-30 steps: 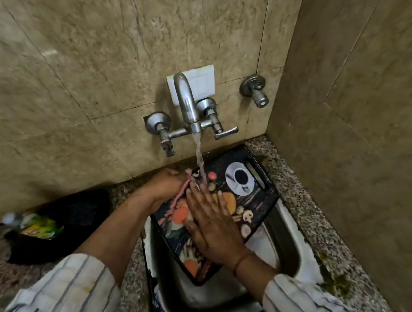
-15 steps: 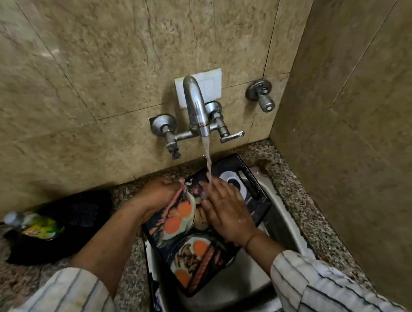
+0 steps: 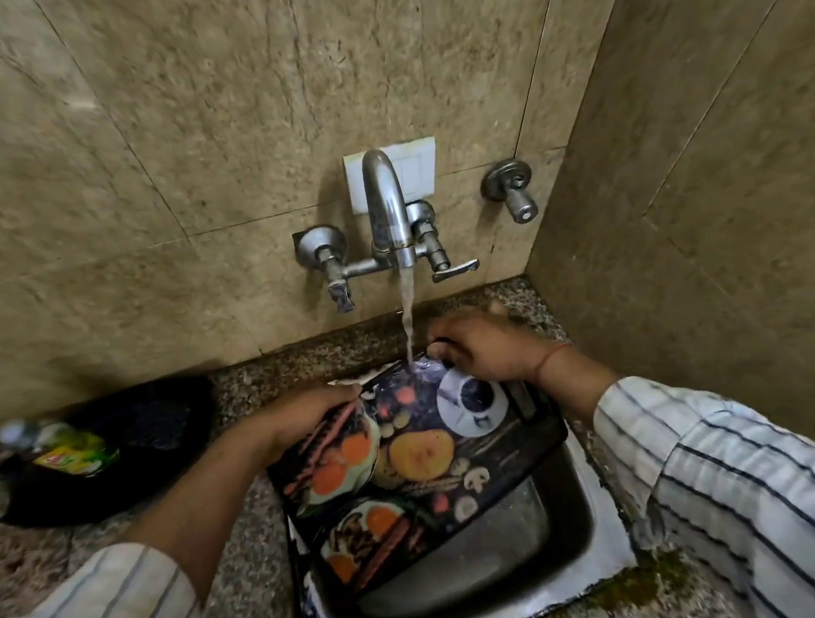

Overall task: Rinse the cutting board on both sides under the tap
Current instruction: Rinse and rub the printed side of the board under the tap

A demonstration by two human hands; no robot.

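Note:
A dark cutting board point(image 3: 427, 454) printed with food pictures lies tilted over the steel sink point(image 3: 565, 509), printed side up. Water runs from the wall tap point(image 3: 386, 209) onto the board's far edge. My left hand point(image 3: 311, 414) grips the board's left edge. My right hand point(image 3: 481, 351) holds the far right corner, near the handle slot, with fingers curled over the edge.
A black dish point(image 3: 121, 448) with a green-labelled bottle point(image 3: 66, 449) sits on the granite counter to the left. A second valve point(image 3: 511, 190) sticks out of the back wall. The tiled side wall stands close on the right.
My right hand has left the board's printed face, where it was rubbing, and moved up to grip the far right corner. The board has shifted slightly under the stream.

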